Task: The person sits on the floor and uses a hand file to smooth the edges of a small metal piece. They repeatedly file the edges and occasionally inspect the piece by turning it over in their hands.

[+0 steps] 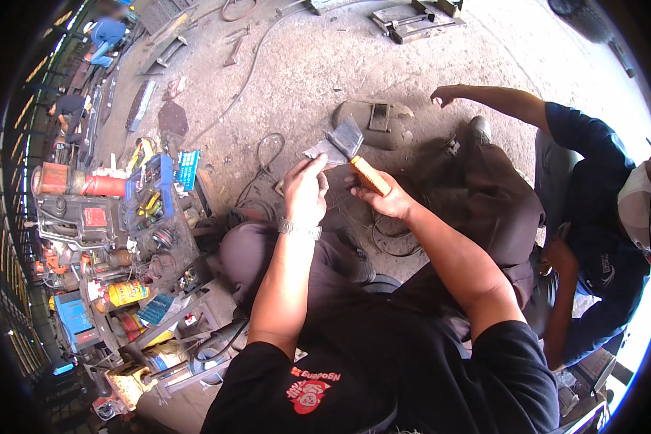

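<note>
Wrapped round the orange ribbed handle of a broad-bladed scraper (pixel 369 176) is my right hand (pixel 390 198). The scraper's flat grey blade points up and away from me. My left hand (pixel 305 192), with a metal watch on its wrist, pinches a thin grey flat piece (pixel 325 150) with an uneven edge. That piece lies against or just beside the blade; whether they touch, I cannot tell. On the floor beyond both hands rests a rounded dusty metal plate (pixel 356 123) with a small rectangular bracket on it.
At the left stand a blue toolbox (pixel 150 195), a red cylinder (pixel 83 182), a yellow container (pixel 126 293) and piled tools. A co-worker (pixel 593 239) sits close at my right, one arm stretched toward the plate. Cables (pixel 252 69) and a metal frame (pixel 419 22) lie farther off.
</note>
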Available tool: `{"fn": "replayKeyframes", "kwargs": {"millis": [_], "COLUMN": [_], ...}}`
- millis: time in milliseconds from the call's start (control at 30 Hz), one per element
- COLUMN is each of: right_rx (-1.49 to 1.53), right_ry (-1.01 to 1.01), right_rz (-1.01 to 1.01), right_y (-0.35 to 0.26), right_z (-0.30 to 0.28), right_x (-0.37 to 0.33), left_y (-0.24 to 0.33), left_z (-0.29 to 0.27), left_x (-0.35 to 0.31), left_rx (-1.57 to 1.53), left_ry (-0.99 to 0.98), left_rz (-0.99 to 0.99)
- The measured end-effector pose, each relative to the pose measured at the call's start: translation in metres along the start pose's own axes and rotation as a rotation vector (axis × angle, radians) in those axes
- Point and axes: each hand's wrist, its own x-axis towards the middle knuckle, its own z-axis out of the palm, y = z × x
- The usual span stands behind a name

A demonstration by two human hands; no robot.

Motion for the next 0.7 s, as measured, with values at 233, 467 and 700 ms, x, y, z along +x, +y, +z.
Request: {"fn": "replayKeyframes", "kwargs": {"millis": [233,467,700], "right_rx": [-0.063,-0.031,-0.061], "right_ry": [-0.002,0.020,0.015], "right_rz": [-0.002,-0.016,-0.016], "right_y": [-0.0017,-0.0014,0.0058], "right_z": [-0.0002,0.0009,-0.0027], "right_x": [-0.0001,-0.0003,0.0017], "left_y": [-0.0003,-0.0028,-0.0040], "left_z": [0.0008,-0.0050,-0.0066], "left_x": [0.0002,0.0038,0.0037], "left_rx": [-0.037,-0.025,-0.002], "left_ry": [0.011,-0.017,-0.040], "left_rz": [0.005,-0.005,0.010]}}
